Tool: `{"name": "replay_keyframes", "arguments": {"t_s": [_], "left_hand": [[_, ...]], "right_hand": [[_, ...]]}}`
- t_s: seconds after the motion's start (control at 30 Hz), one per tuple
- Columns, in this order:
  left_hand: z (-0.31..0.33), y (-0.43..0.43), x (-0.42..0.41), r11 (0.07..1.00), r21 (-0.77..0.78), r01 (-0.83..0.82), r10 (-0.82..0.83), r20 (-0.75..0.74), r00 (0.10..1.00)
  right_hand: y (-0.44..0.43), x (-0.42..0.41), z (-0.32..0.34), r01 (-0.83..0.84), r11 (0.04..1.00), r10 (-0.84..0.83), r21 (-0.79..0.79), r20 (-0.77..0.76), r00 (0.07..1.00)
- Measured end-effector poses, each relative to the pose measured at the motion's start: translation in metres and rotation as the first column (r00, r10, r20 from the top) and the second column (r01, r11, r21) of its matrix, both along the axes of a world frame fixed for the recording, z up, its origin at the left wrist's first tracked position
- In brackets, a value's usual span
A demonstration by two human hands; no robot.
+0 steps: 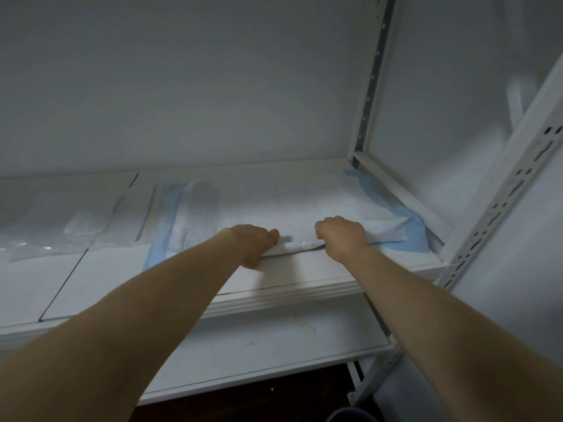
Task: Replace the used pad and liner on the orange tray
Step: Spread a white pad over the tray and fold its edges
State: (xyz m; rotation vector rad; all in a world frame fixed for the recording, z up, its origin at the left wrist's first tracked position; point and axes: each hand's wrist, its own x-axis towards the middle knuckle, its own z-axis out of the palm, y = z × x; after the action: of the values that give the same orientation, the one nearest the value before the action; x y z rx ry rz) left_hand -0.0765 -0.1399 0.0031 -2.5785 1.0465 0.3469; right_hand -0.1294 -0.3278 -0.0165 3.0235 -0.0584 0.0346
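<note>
A stack of white pads with blue edges (274,208) lies on the upper white shelf (189,281), toward its right end. My left hand (254,243) grips the near edge of the top pad, fingers curled under it. My right hand (342,236) grips the same near edge a little further right, where the pad is bunched and lifted. Clear plastic liners (76,220) lie flat on the shelf to the left of the pads. The orange tray is not in view.
White metal shelf uprights (499,190) stand at the right, with a rear post (370,86) behind the pads. A lower white shelf (274,345) sits below. The white wall (182,86) closes the back. A dark floor and a grey rim show at the bottom.
</note>
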Motion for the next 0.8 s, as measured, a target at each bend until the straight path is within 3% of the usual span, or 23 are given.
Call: {"name": "replay_keyframes", "arguments": {"t_s": [0.17, 0.23, 0.33, 0.5, 0.8], "left_hand": [[-0.006, 0.007, 0.001, 0.997, -0.061, -0.055, 0.05, -0.085, 0.995], [-0.002, 0.013, 0.004, 0.976, -0.146, -0.16, 0.128, -0.208, 0.97], [0.004, 0.025, 0.007, 0.937, -0.248, -0.248, 0.17, -0.299, 0.939], [0.002, 0.065, 0.008, 0.951, -0.22, -0.218, 0.182, -0.169, 0.969], [-0.01, 0.11, 0.009, 0.975, -0.191, -0.111, 0.13, 0.09, 0.987]], "right_hand": [[0.011, 0.005, 0.019, -0.049, 0.998, 0.041, -0.032, -0.225, 0.974], [0.023, 0.013, 0.023, -0.113, 0.992, 0.097, -0.055, -0.237, 0.967], [0.052, 0.024, 0.023, -0.234, 0.97, 0.243, 0.07, -0.187, 0.952], [0.108, 0.034, 0.017, -0.361, 0.894, 0.416, 0.265, -0.19, 0.889], [0.137, 0.038, 0.019, -0.471, 0.87, 0.492, 0.146, -0.186, 0.851]]}}
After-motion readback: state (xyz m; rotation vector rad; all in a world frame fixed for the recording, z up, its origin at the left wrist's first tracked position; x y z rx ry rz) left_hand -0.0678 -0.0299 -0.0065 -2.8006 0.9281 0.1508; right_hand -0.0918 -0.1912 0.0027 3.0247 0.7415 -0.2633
